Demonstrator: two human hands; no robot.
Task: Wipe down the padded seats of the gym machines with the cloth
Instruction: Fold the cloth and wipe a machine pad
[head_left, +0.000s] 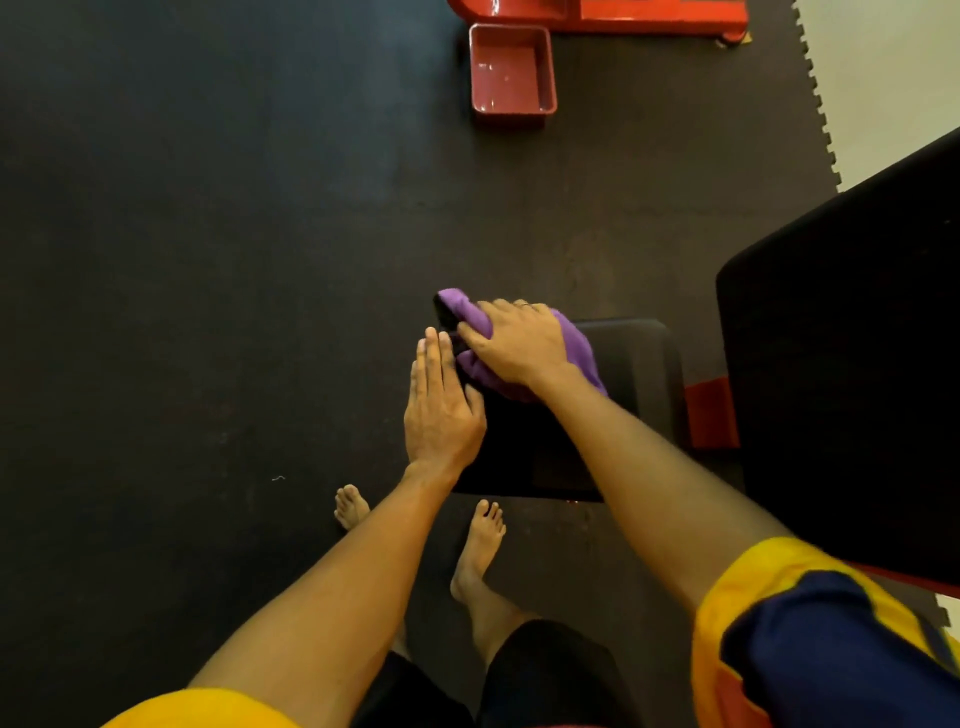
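The dark rubber floor mat (208, 260) fills the left half of the frame. Just left of centre, the person's left hand (441, 410) lies flat along the left edge of the black padded seat (634, 364). Its fingers are straight and point toward the top of the frame, so its grip is open and holds nothing; it seems to be steadying the pad.

Immediately to its right, the right hand (519, 345) presses down on the bunched purple cloth (576, 343). The fingers curve over the cloth and hold it, and the thumb reaches left, close to the left hand's fingertips. The cloth sits on the seat's upper-left corner, with 1 fold spilling over that corner.

The next stroke depends on 1 relation: almost all the bare surface lies to the right of the cloth and toward the bottom of the frame. The wiping stroke would therefore most likely run rightward, or back toward the person. The right hand already holds the cloth, and the left hand is clear of that path.

Further right, a red metal bracket (711, 410) joins the seat to the large black padded backrest (857, 364) at the right edge.
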